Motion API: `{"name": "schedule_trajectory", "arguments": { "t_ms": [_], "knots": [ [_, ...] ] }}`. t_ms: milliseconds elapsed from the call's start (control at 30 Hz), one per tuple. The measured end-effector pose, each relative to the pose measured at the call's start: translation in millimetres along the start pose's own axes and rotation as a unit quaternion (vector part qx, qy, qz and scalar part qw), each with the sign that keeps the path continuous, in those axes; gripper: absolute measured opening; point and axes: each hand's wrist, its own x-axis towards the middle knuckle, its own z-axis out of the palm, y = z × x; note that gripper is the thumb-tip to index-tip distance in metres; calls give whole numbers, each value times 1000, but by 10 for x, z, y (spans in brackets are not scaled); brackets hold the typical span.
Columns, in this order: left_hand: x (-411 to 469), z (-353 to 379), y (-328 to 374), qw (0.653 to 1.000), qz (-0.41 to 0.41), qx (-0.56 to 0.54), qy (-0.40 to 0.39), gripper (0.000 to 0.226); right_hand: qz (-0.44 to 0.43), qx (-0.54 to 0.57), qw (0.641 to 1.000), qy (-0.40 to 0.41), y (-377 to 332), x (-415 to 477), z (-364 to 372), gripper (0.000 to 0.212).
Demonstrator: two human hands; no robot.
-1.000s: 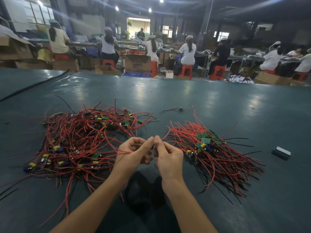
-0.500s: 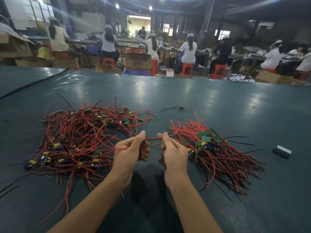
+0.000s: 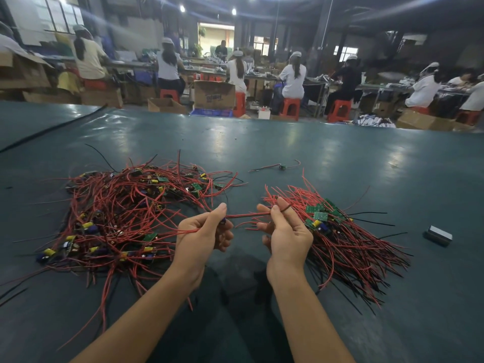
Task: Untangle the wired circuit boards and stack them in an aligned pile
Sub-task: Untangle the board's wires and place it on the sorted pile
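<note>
Two hands, one lead held between them.

1. Grip. The left hand has its fingers curled and thumb raised, clenched on one end of a red wire. A small dark part shows under the thumb, too hidden to identify. The right hand pinches the other end, with the wire looped round its index finger. The wire runs taut and nearly level from hand to hand, lifted off the table.

2. At nine o'clock of the left hand lies a tangled heap. It is a loose, springy mass of thin red leads, a few of them black. Small green boards carrying yellow and blue cylinders are scattered through it. One strand crosses the back of the left hand.

3. At three o'clock of the right hand lies a sorted pile. Its green boards are bunched together near the fingers. The red and black leads fan outward towards four and five o'clock.

4. At twelve o'clock, well apart, is a lone wired board.

5. Far out at three o'clock, past the sorted pile, is a small block, dark-sided with a pale top.

6. The table has a dull teal, smooth surface with soft glare patches. A black cable lies at ten o'clock.

7. Beyond the far edge, seated workers sit on red stools, with a cardboard box among them.
</note>
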Motion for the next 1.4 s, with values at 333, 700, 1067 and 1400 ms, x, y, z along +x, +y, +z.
{"name": "schedule_trajectory", "arguments": {
  "t_ms": [333, 700, 1067, 1400],
  "knots": [
    [1, -7, -7, 999, 16, 9, -27, 43, 34, 114, 993, -5, -46, 5, -40, 24],
    [52, -41, -60, 999, 16, -2, -46, 38, 80, -30, 992, -90, -40, -47, -1, 29],
    [45, -68, -132, 980, 139, 106, -90, 46, -33, -124, 976, -174, 147, -326, 139, 43],
    [4, 1, -68, 986, 126, 90, -65, 47, 74, -85, 991, -69, 89, -140, 104, 27]
  ]
}}
